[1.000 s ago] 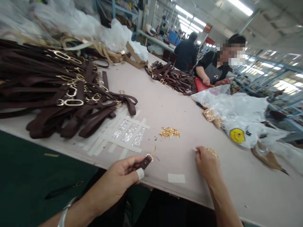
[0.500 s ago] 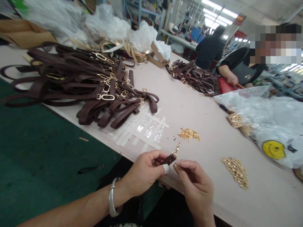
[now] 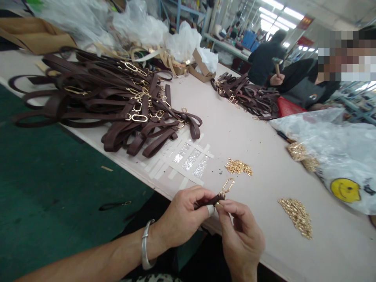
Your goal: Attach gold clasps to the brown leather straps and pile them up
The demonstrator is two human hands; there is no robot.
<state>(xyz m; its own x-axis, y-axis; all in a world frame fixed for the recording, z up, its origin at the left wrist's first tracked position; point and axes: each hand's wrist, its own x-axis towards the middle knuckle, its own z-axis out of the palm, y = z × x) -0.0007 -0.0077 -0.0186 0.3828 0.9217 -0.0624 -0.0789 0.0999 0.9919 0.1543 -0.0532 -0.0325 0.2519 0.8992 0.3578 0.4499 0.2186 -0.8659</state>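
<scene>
My left hand (image 3: 188, 213), with white tape round the thumb, pinches a dark brown leather strap (image 3: 216, 200). A gold clasp (image 3: 228, 185) hangs from the strap's far end, pointing away from me over the table. My right hand (image 3: 242, 225) is closed at the strap's end, thumb and finger pressing a small gold stud (image 3: 217, 204) against it. Just beyond my hands lies a heap of small gold pieces (image 3: 239, 167). A second heap of gold pieces (image 3: 296, 217) is to the right.
A large pile of brown straps (image 3: 117, 98) covers the table's left part. Another strap pile (image 3: 243, 94) lies farther back, near a co-worker holding a hammer (image 3: 277, 66). Plastic bags (image 3: 337, 156) are on the right. Taped clear film (image 3: 190, 158) is stuck to the table (image 3: 217, 129).
My right fingers have moved in against the strap, and the strap and clasp have turned. The co-worker's hand has risen with a hammer. The view has shifted slightly.
</scene>
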